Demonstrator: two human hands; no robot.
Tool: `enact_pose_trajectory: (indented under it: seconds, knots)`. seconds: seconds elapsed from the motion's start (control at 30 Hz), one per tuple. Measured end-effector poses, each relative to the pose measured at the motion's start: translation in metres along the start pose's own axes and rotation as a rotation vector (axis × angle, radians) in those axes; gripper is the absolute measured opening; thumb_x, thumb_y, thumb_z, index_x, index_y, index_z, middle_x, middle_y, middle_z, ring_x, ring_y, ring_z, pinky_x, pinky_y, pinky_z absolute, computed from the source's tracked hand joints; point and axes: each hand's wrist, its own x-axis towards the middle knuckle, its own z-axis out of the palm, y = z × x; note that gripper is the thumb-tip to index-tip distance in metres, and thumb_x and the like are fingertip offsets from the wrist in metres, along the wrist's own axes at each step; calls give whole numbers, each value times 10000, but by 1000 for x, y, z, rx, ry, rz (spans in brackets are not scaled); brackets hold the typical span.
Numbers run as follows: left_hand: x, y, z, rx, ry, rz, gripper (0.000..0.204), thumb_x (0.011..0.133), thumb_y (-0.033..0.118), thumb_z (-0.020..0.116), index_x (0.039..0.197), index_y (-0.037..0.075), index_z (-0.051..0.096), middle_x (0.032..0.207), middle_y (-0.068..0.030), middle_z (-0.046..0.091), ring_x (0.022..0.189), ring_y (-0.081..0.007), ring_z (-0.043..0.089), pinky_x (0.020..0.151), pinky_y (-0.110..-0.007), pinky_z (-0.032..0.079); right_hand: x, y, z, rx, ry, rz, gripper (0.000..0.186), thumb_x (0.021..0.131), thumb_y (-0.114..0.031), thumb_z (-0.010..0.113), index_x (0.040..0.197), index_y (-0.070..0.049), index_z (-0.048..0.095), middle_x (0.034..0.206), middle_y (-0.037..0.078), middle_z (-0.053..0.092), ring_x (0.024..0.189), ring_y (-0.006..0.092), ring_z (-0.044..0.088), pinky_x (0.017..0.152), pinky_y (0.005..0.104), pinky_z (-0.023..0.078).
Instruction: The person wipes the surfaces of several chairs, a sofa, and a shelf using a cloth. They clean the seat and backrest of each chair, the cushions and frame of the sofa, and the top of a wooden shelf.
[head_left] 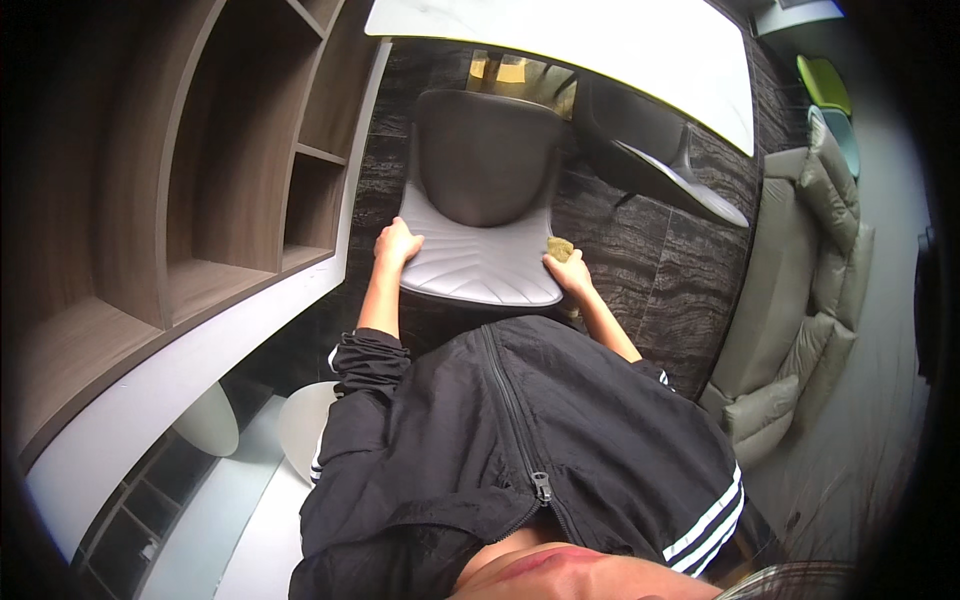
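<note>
Both grips (396, 243) (568, 272) touch chair (480, 258) edges.

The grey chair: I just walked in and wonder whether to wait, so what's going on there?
A person is handling the grey chair: the left grip is on the seat's left edge. The right grip, at the right edge, holds a yellowish cloth or sponge. The chair faces the person, its backrest toward the white table, with a second chair to its right.

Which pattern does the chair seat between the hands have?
Chevron-like lines across the grey chair seat, seen best in the head view.
</note>
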Motion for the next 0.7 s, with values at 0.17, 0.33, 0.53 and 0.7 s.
enact_pose_trajectory:
  seconds: [0.17, 0.33, 0.53, 0.7]
  knots:
    - [51, -50, 8, -243, -190, 101, 871, 745, 511, 796, 1284, -136, 575, 1278, -304, 624, 1209, -382, 618, 1020, -416, 491, 47, 28, 32, 504, -226, -127, 539, 878, -431, 695, 1200, 0, 655, 1125, 140, 701, 1023, 216, 667, 880, 342, 526]
    - [23, -29, 9, -293, -252, 94, 861, 759, 557, 777, 1212, -158, 623, 1215, -307, 656, 1147, -352, 655, 988, -406, 497, 11, 22, 19, 672, -311, 40, 555, 875, -367, 747, 1233, 41, 631, 1101, 137, 704, 943, 215, 688, 813, 340, 551]
    - [32, -41, 6, -331, -271, 137, 875, 775, 499, 798, 1237, -207, 568, 1224, -317, 642, 1148, -332, 647, 982, -388, 503, -4, 3, 11, 651, -235, -34, 578, 856, -324, 784, 1218, 97, 622, 1107, 163, 700, 943, 226, 688, 800, 343, 557]
    - [56, -51, 12, -344, -127, 203, 697, 780, 343, 834, 1205, -162, 609, 1130, -271, 688, 1031, -288, 680, 909, -382, 526, 26, 13, 18, 624, -180, -138, 471, 848, -193, 760, 1235, 35, 618, 1122, 128, 693, 966, 219, 673, 851, 359, 544]
